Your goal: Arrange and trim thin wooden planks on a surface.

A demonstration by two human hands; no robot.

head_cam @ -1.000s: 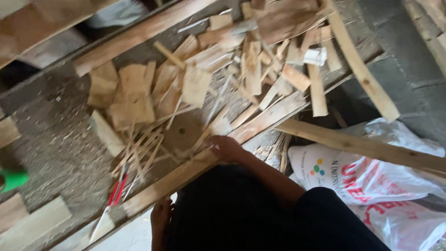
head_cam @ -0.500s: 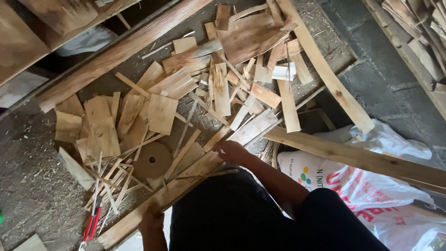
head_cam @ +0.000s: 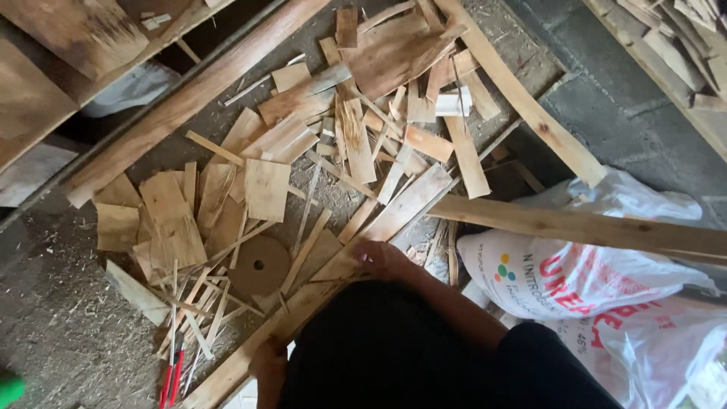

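A long wooden plank (head_cam: pixel 303 310) lay diagonally across the gritty floor, amid scattered wood offcuts (head_cam: pixel 303 174). The right hand (head_cam: pixel 382 259) rested on the plank's middle, fingers curled over its edge, arm stretched forward. The left hand (head_cam: pixel 269 371) gripped the plank's near end, partly hidden by dark clothing. One round wooden disc (head_cam: pixel 259 265) lay just beside the plank. One white printed sack (head_cam: pixel 575 280) sat right; its contents were hidden.
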